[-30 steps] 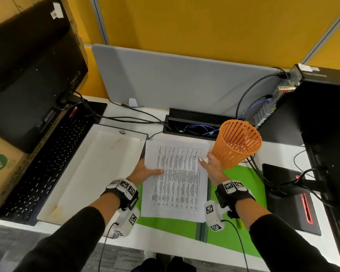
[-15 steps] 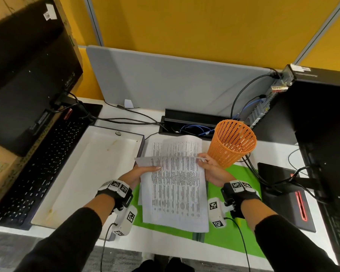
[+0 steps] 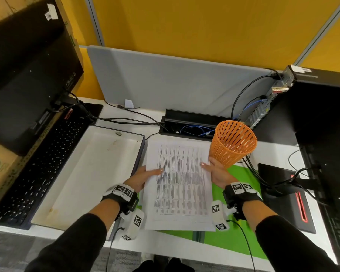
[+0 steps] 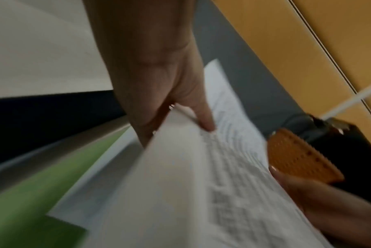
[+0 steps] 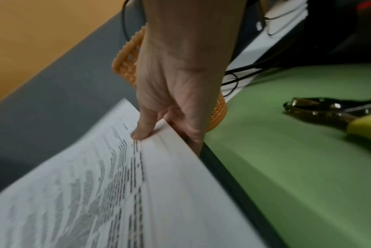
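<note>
Black keys of a long computer keyboard [image 3: 33, 165] sit at far left, then comes a shallow white rectangular tray [image 3: 82, 173]. Next, the left hand [image 3: 143, 176] pinches the left edge of a stack of white printed paper sheets [image 3: 181, 185], thumb on top and fingers beneath. The right hand [image 3: 217, 172] pinches the right edge the same way. A second ago I saw the sheets lying flat on the desk. Half a second ago the top sheet was curling up apart from the one under it. Now they are gathered as one stack, with its near part raised off the green desk mat [image 3: 241, 195]. I judge the pages are squared up and ready for the next step. Just right of the stack stands an orange plastic mesh basket [image 3: 233, 143]. Only the right wrist camera shows metal hole-punch pliers with yellow handles [image 5: 337, 114] lying on the mat. Only the left wrist camera shows the gap under the paper.
</note>
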The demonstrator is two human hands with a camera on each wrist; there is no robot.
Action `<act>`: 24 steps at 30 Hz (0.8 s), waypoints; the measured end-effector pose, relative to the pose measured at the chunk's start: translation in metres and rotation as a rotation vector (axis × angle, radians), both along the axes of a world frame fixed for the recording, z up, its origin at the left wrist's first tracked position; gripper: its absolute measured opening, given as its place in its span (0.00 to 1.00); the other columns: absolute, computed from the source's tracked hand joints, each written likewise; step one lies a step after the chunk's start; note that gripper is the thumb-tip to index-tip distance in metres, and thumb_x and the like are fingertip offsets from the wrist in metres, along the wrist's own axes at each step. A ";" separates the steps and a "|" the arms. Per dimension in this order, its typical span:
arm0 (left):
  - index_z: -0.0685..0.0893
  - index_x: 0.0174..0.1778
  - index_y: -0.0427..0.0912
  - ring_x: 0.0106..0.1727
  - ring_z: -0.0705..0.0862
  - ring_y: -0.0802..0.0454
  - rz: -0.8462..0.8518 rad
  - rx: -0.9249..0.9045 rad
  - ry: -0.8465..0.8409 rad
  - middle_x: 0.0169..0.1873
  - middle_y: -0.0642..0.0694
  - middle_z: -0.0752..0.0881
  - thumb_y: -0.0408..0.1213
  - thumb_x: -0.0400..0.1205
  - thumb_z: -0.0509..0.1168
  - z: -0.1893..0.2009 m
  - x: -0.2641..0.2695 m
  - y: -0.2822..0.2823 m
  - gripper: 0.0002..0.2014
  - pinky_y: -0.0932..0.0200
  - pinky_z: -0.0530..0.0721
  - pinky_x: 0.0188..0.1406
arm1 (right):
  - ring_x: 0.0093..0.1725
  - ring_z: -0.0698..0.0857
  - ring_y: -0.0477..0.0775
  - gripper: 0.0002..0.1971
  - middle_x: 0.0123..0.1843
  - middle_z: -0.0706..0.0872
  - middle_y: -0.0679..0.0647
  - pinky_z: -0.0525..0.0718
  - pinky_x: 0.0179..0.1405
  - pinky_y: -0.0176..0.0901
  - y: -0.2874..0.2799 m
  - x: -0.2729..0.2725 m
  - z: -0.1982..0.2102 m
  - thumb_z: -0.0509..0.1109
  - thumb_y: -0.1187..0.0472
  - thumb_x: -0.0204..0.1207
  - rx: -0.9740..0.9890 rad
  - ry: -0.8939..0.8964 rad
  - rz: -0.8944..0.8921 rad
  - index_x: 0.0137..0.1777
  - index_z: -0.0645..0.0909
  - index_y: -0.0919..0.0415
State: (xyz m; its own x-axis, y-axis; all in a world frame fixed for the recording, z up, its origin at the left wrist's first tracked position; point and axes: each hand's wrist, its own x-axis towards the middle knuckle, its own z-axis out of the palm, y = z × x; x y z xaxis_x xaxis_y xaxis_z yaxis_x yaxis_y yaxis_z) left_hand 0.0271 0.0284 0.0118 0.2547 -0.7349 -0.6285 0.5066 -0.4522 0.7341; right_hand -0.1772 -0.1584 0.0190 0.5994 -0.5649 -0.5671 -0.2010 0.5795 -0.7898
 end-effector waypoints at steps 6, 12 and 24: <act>0.65 0.69 0.36 0.61 0.79 0.47 0.209 0.016 -0.440 0.59 0.43 0.78 0.25 0.72 0.75 -0.010 0.001 -0.002 0.33 0.46 0.79 0.68 | 0.65 0.80 0.66 0.40 0.70 0.78 0.67 0.85 0.48 0.59 0.007 0.008 -0.011 0.74 0.76 0.67 -0.062 0.200 0.031 0.76 0.59 0.61; 0.72 0.73 0.35 0.68 0.80 0.45 0.119 -0.114 -0.607 0.65 0.43 0.81 0.32 0.82 0.65 0.007 -0.001 -0.025 0.22 0.66 0.81 0.59 | 0.68 0.79 0.61 0.24 0.68 0.80 0.64 0.79 0.63 0.49 0.028 0.057 0.006 0.67 0.75 0.74 -0.444 0.118 0.035 0.70 0.71 0.66; 0.72 0.60 0.47 0.54 0.85 0.69 0.445 -0.413 -0.805 0.53 0.58 0.84 0.29 0.81 0.66 0.036 0.005 -0.038 0.16 0.62 0.85 0.57 | 0.56 0.83 0.32 0.23 0.58 0.82 0.47 0.83 0.54 0.26 0.043 0.079 0.045 0.68 0.72 0.74 -0.815 -0.070 -0.340 0.67 0.67 0.63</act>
